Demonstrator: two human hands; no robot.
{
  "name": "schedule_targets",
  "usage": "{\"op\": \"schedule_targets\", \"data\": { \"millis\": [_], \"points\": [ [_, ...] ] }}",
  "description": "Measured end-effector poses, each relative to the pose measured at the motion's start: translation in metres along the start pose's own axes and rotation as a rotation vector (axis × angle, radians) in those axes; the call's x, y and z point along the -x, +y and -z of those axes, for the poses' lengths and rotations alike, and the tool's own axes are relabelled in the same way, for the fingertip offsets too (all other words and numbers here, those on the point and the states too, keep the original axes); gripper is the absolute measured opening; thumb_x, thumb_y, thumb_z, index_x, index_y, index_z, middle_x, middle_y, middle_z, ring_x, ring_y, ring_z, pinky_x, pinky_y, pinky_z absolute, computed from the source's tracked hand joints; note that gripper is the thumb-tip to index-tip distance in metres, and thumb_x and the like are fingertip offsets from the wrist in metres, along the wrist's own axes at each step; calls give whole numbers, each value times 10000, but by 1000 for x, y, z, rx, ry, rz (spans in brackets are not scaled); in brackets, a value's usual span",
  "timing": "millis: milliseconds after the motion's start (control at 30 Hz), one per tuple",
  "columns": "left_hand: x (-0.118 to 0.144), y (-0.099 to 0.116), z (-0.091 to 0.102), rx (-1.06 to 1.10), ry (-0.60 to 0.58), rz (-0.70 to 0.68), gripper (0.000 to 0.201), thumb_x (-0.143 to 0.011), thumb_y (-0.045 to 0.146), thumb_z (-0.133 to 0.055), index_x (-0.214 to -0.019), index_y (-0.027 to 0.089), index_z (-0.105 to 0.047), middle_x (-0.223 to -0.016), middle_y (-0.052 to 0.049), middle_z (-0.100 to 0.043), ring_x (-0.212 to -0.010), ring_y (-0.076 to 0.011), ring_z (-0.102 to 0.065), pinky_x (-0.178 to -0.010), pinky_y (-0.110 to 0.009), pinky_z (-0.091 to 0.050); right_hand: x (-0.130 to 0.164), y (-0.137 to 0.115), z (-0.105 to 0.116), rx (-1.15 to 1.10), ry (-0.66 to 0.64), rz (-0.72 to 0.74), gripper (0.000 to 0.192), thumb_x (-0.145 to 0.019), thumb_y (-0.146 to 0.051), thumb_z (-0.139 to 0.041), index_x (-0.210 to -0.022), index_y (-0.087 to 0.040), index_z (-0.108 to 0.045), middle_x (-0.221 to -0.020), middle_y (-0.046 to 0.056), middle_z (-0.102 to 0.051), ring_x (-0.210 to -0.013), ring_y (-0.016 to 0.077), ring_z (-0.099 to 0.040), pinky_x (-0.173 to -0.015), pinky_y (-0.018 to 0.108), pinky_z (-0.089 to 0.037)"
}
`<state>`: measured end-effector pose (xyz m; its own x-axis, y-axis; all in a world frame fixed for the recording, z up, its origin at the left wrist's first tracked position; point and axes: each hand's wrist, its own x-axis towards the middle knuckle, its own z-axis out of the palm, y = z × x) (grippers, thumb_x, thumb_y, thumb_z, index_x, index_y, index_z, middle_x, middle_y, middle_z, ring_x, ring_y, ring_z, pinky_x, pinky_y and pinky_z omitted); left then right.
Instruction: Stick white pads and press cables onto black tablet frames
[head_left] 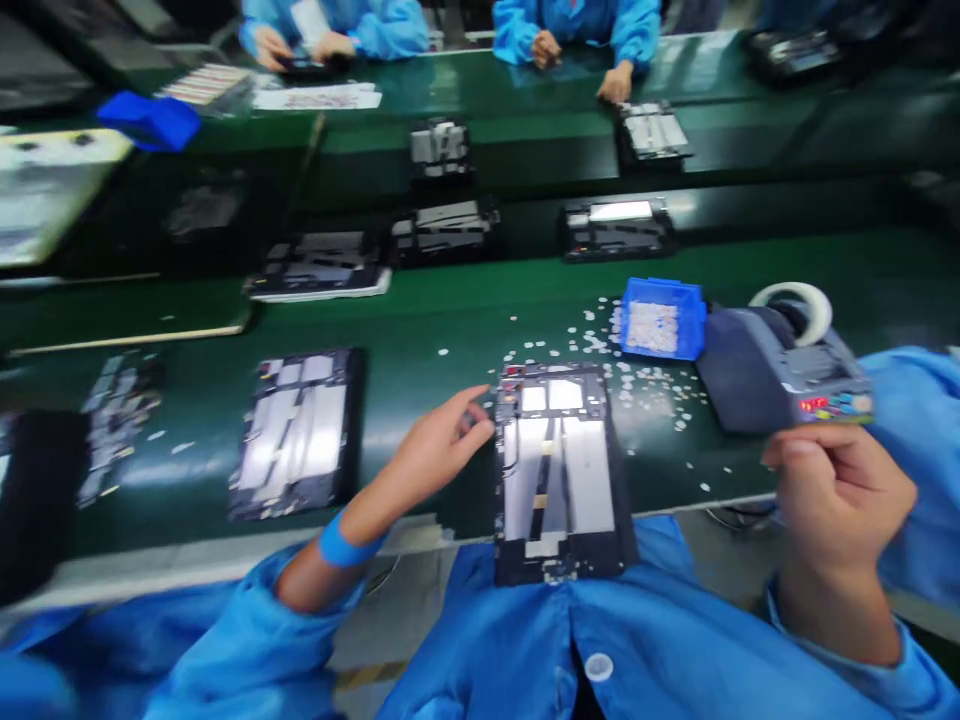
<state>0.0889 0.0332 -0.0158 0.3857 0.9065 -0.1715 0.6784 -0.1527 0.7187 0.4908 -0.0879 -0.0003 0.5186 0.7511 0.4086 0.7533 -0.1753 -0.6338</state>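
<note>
Directly in front of me an opened tablet point(556, 470) overhangs the table's front edge, its silver battery cells and dark frame facing up. My left hand point(442, 440), with a blue band at the wrist, is beside the tablet's upper left edge. Its fingers are apart and hold nothing that I can see. My right hand point(844, 495) is closed in front of the grey tape dispenser point(780, 365), which has a red display and a white roll point(817, 310). What the right fingers pinch, if anything, is hidden. Small white pieces point(652, 390) lie scattered beyond and right of the tablet.
A blue bin point(664, 290) of small pieces stands beside the dispenser. Another opened tablet point(296, 430) lies to the left, near a pile of loose parts point(120, 420). Further tablets point(619, 228) lie beyond. Two co-workers in blue point(577, 30) sit across; a blue sleeve point(915, 460) is at right.
</note>
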Motion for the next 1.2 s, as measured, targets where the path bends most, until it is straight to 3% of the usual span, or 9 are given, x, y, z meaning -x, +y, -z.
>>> {"op": "schedule_targets", "data": {
  "millis": [67,200,367,533,700,800,967,1067,1200],
  "points": [
    [11,-2,-13,99,-78,78,556,-914,517,-583,-1353,177,-598,-864,-30,-727,-727,-218,-676,-680,-327,-537,3,38,26,-176,192,-258,80,-843,-345,-671,-862,-267,-674,-703,20,-642,-612,215,-617,-584,363,-492],
    [18,-9,-36,237,-119,180,766,-827,666,-642,-1401,178,-501,-622,53,-580,-580,-219,-597,-557,-312,-479,-2,97,39,-460,84,-732,337,-710,-410,-799,-931,-183,-683,-731,9,-664,-573,131,-578,-482,229,-396],
    [14,2,-42,290,-133,282,1042,-731,776,-678,-1509,154,-370,-575,71,-544,-549,-232,-579,-529,-338,-496,-13,118,17,-667,-18,-813,467,-672,-544,-831,-905,-171,-672,-755,16,-676,-520,85,-545,-414,177,-353],
    [19,9,-16,198,65,243,831,-773,696,-692,-1449,275,-458,-739,23,-689,-677,-263,-659,-665,-402,-564,-17,116,6,-828,-69,-832,458,-587,-483,-886,-746,-206,-558,-600,-65,-544,-459,50,-438,-389,146,-321],
    [36,25,0,182,293,209,522,-851,584,-677,-1287,314,-583,-825,16,-682,-731,-239,-650,-673,-378,-552,17,65,0,-856,-129,-819,400,-676,-474,-874,-757,-194,-599,-613,-41,-608,-443,55,-466,-386,155,-351],
    [33,55,-12,330,215,126,377,-840,452,-706,-1145,237,-647,-855,-12,-695,-737,-200,-662,-700,-340,-563,34,6,-22,-899,-331,-683,303,-795,-448,-826,-828,-187,-676,-705,0,-700,-515,84,-567,-458,186,-441],
    [1,90,-42,760,-57,72,315,-797,307,-739,-1081,187,-672,-986,-59,-735,-816,-163,-682,-786,-306,-571,33,-87,-74,-894,-710,-364,176,-924,-368,-722,-897,-195,-729,-786,15,-762,-619,112,-660,-563,216,-505],
    [-9,87,-48,934,-46,64,234,-822,334,-746,-973,178,-658,-901,-42,-717,-787,-153,-670,-757,-288,-558,31,-116,-97,-861,-804,-206,162,-953,-333,-665,-912,-196,-740,-724,-5,-742,-613,121,-666,-584,231,-516],
    [-4,60,-36,832,155,61,153,-867,319,-709,-850,182,-643,-802,-9,-680,-715,-130,-622,-687,-258,-510,24,-117,-112,-708,-851,-12,207,-990,-316,-599,-1029,-198,-764,-867,26,-797,-696,155,-717,-644,280,-553]
  ]
}}
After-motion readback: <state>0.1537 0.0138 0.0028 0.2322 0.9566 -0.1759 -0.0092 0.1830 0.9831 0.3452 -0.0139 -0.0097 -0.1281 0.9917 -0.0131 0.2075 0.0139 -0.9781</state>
